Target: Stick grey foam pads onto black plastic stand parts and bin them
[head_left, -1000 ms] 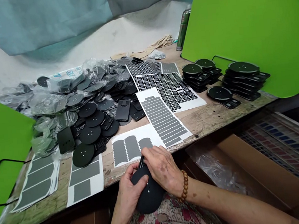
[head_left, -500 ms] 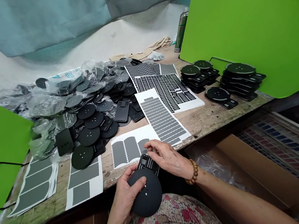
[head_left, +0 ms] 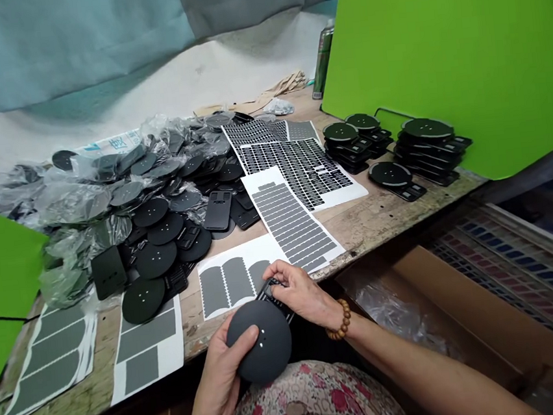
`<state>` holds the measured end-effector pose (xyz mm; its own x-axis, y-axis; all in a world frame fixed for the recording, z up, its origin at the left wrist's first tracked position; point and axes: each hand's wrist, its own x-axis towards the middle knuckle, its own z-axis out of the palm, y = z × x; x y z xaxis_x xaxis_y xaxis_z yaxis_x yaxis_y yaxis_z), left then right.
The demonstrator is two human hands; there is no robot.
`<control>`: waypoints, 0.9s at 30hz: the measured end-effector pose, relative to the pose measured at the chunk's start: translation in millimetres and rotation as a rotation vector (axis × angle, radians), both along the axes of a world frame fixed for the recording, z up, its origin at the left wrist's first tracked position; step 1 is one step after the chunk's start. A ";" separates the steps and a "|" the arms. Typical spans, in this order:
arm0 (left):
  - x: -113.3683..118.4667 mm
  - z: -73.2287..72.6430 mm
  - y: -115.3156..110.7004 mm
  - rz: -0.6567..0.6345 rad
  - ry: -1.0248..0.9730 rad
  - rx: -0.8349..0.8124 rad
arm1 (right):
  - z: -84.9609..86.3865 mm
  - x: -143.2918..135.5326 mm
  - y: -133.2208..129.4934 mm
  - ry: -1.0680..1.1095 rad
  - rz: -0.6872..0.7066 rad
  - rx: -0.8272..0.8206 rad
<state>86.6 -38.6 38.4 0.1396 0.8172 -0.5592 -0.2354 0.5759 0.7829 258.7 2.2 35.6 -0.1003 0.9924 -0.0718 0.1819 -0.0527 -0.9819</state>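
My left hand (head_left: 218, 369) grips a black folding stand (head_left: 274, 354) by its round plate, thumb flat on top near the small holes. The slotted rectangular end of the stand points up and away from me. Around that end my right hand (head_left: 302, 296) is closed, fingertips pinching it; whether a small sticker sits between them is hidden. Just beyond the hands lies a sheet of grey stickers (head_left: 215, 290) with curved outlines. Another sheet, with narrow grey strip stickers (head_left: 297, 222), overlaps it at the upper right.
Black stands, many in clear plastic bags (head_left: 84, 193), are heaped on the left of the worktable (head_left: 375, 221). Stacked stands (head_left: 430, 147) are on the right, near a green panel (head_left: 446, 41). More grey sticker sheets (head_left: 142, 367) lie front left. An open cardboard box (head_left: 462, 307) stands below the edge.
My right fingers have come down and closed on the slotted end of the stand. The stand has tilted a little, and the whole view has shifted slightly.
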 end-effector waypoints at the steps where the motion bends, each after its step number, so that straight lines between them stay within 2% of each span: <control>1: 0.6 -1.7 -0.5 0.013 -0.023 -0.020 | 0.0 0.5 -0.2 0.022 -0.019 -0.002; 5: 3.5 -6.3 -2.1 0.094 -0.058 -0.042 | 1.2 1.6 0.1 0.137 -0.034 -0.046; 10: 7.0 -1.8 -1.6 0.120 -0.047 -0.006 | 4.0 -1.0 1.0 0.325 -0.039 -0.150; 18: 17.2 0.7 -9.0 0.205 -0.015 -0.007 | -9.7 -8.1 -0.6 0.395 -0.175 -0.113; 21: 19.4 -0.6 -9.2 0.217 -0.050 -0.037 | -12.4 -4.6 -1.5 0.421 -0.156 -0.100; 23: 21.2 -1.4 -7.4 0.209 -0.073 -0.060 | -10.3 4.0 -2.5 0.387 -0.093 -0.065; 25: 23.9 -1.7 -4.6 0.198 -0.086 -0.064 | -6.9 19.6 -3.6 0.254 -0.063 -0.015; 27: 27.6 -1.6 -0.7 0.191 -0.090 -0.041 | -5.0 41.1 -4.9 0.019 -0.132 0.076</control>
<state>114.2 -39.3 36.7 0.0354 0.8102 -0.5850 -0.4114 0.5453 0.7304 299.7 -2.7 30.6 0.0306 0.9995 0.0045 0.1597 -0.0005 -0.9872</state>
